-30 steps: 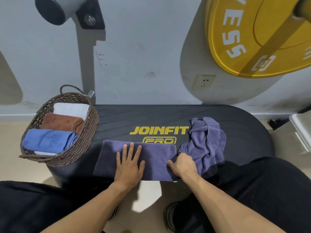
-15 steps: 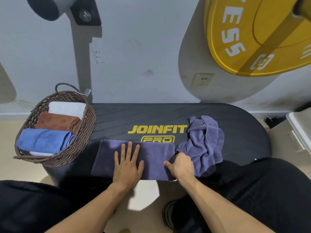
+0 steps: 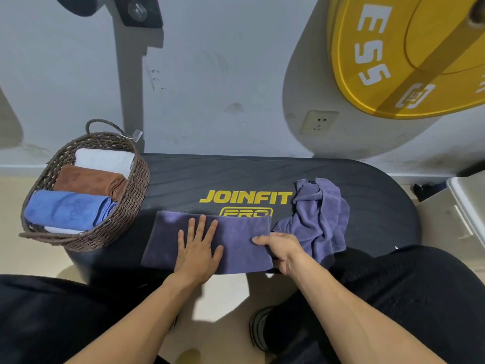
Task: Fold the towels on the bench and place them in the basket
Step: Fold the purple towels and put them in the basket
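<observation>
A dark purple towel (image 3: 236, 237), folded into a long strip, lies along the near edge of the black bench (image 3: 210, 179). My left hand (image 3: 198, 249) presses flat on its middle with straight, spread fingers. My right hand (image 3: 282, 249) pinches the strip's right end, thumb on top and fingers curled under the edge. A second purple towel (image 3: 319, 216) lies crumpled just right of it. The brown wicker basket (image 3: 131, 195) stands on the bench's left end and holds rolled blue (image 3: 63, 210), brown (image 3: 86, 179) and white (image 3: 105, 160) towels.
A yellow weight plate (image 3: 393, 61) hangs at the upper right against the grey wall. A rack post (image 3: 131, 74) rises behind the basket. A light bin's edge (image 3: 469, 206) shows at the far right. My black-clad legs flank the bench's near side.
My right hand has shifted a little further onto the strip's right end, its thumb now over the top. The left hand stays flat on the towel. The view has drifted slightly.
</observation>
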Motion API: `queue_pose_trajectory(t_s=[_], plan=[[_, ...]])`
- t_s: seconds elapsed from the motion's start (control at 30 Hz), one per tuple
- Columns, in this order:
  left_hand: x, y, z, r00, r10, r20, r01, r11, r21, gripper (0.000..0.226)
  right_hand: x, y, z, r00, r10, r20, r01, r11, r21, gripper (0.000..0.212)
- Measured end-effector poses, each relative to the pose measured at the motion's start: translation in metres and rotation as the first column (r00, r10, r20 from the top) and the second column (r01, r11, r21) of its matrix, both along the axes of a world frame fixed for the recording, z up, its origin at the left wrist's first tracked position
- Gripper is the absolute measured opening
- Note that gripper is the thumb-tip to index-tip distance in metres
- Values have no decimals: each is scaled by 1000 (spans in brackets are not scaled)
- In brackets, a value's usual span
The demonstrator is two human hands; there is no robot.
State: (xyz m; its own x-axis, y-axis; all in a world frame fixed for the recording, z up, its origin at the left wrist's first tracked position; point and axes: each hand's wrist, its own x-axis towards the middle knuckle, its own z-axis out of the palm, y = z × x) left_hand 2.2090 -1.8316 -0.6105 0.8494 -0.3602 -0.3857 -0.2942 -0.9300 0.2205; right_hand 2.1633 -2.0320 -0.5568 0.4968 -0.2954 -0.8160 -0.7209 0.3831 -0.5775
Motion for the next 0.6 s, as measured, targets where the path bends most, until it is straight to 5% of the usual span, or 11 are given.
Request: queue_pose_trajectory(t_s=[0.1, 0.2, 0.3, 0.47, 0.53, 0.6], plan=[[6, -8, 26, 994, 107, 34, -99, 979, -179, 57, 7, 12, 5, 994, 75, 78, -71, 996, -56, 16], [14, -17, 56, 951, 308, -37, -289, 836, -467, 23, 18, 26, 11, 974, 179, 140, -161, 978, -132, 22], [18, -22, 75, 815, 366, -450, -576, 600, -555, 17, 26, 48, 22, 945, 167, 281, -188, 981, 48, 15], [24, 7, 77, 823, 414, -389, -568, 582, -582, 25, 38, 83, 31, 907, 138, 398, -290, 890, 353, 24], [29, 24, 71, 797, 469, -381, -601, 555, -576, 19, 40, 91, 29, 874, 247, 420, -376, 889, 261, 23], [33, 41, 61, 789, 495, -364, -611, 573, -546, 11, 40, 96, 19, 800, 471, 372, -451, 881, -146, 22]])
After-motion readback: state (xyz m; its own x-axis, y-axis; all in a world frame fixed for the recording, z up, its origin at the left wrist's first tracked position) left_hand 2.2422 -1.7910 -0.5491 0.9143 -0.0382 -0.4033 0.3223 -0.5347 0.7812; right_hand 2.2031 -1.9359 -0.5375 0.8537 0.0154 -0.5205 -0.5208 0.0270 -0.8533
